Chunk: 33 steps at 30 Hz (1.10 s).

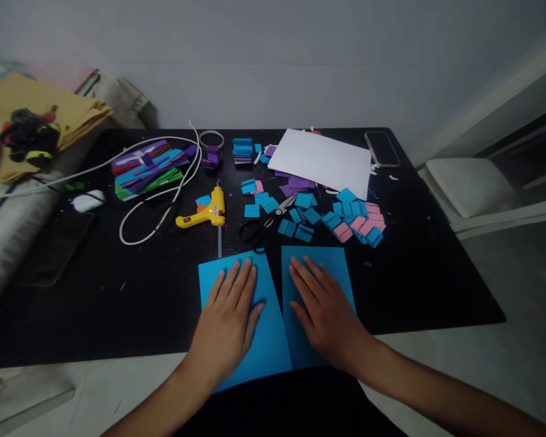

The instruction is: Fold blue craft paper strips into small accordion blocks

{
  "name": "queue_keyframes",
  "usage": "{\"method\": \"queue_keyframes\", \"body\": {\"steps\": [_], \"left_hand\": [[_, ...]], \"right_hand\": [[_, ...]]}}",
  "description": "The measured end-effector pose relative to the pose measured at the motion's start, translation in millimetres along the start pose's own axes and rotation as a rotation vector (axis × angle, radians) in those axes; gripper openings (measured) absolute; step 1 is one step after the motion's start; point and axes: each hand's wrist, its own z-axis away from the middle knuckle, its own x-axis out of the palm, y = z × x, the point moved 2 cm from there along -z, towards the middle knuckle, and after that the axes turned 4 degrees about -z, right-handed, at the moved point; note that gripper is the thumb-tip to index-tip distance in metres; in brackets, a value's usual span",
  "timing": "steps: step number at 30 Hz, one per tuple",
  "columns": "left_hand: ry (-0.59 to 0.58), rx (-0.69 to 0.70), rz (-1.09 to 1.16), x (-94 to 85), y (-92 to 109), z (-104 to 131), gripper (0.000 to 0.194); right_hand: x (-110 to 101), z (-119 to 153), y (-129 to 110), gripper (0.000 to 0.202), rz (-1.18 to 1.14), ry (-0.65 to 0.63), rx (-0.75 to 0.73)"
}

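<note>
Two blue sheets of paper lie side by side at the front edge of the black table, with a narrow dark gap between them. My left hand [230, 309] rests flat on the left blue sheet [273, 340], fingers stretched out. On the right blue sheet [295, 346] my right hand [321, 306] lies with its fingers extended and thumb apart. Just beyond the sheets are black-handled scissors [268, 221]. A yellow glue gun [204, 212] with a glue stick poking out lies beyond my left hand. Small folded blue and pink paper pieces [357, 218] are scattered beyond my right hand.
White paper [321, 158] lies at the back, near a phone [382, 149]. Coloured paper strips [150, 167] and a looping white cable [136, 243] occupy the back left. A white case [88, 200] and a dark tablet-like slab [57, 249] sit left. A white stool [459, 188] stands right.
</note>
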Motion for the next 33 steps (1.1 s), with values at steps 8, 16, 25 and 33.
{"method": "queue_keyframes", "body": {"steps": [8,16,25,33], "left_hand": [[-0.061,-0.067,-0.058,3.8,-1,20,0.081],[-0.07,-0.039,-0.051,4.2,-8,22,0.081],[0.067,0.05,0.081,-15.5,-16,27,0.063],[-0.08,0.274,-0.038,-15.9,-14,71,0.076]], "right_hand": [[11,18,7,0.078,0.061,-0.084,0.041],[3,18,14,0.078,0.064,-0.112,0.001],[-12,15,35,0.072,-0.033,-0.164,-0.1],[-29,8,50,0.047,-0.195,-0.011,-0.112]]}}
